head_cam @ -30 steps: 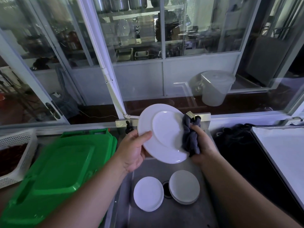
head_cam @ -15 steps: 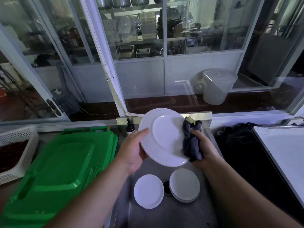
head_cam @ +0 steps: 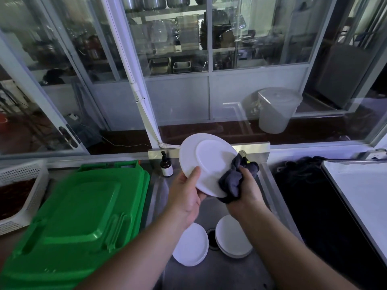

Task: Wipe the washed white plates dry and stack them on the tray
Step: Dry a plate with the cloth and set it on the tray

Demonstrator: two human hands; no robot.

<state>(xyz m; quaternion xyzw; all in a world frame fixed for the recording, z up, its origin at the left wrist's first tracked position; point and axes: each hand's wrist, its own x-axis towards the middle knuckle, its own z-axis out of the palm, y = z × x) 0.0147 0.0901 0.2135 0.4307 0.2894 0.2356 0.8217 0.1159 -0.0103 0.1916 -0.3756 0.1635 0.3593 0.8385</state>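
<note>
Three plates in view, plus bulkier gear. Green crate point(head_cam: 71, 216) fills the counter on the left, lid side up, beside the sink point(head_cam: 211, 275); likely parked there out of the wet. White tray point(head_cam: 360, 197) lies on the right, its surface bare as far as visible, so stacking looks not yet begun there, though its near end runs out of view. Perforated basket point(head_cam: 23, 185) sits at far left with dark contents, too dim to name.

Sink holds two lots of plates either side of the drain: single plate point(head_cam: 191, 245) on the left, short stack point(head_cam: 233, 237) on the right, probably waiting their turn.

Held plate point(head_cam: 207, 162) is up above the sink, tilted on edge with its underside toward the camera, presumably so drips fall into the basin. Left hand point(head_cam: 186, 197) grips its lower left rim, thumb across the underside, steadying it. Right hand point(head_cam: 247, 195) is clenched round a bunched dark cloth point(head_cam: 234, 181), pressing it against the plate's lower right edge: drying the rim, by my reading.

Small brown bottle point(head_cam: 166, 166) stands upright at the sink's back corner, behind the plate.
</note>
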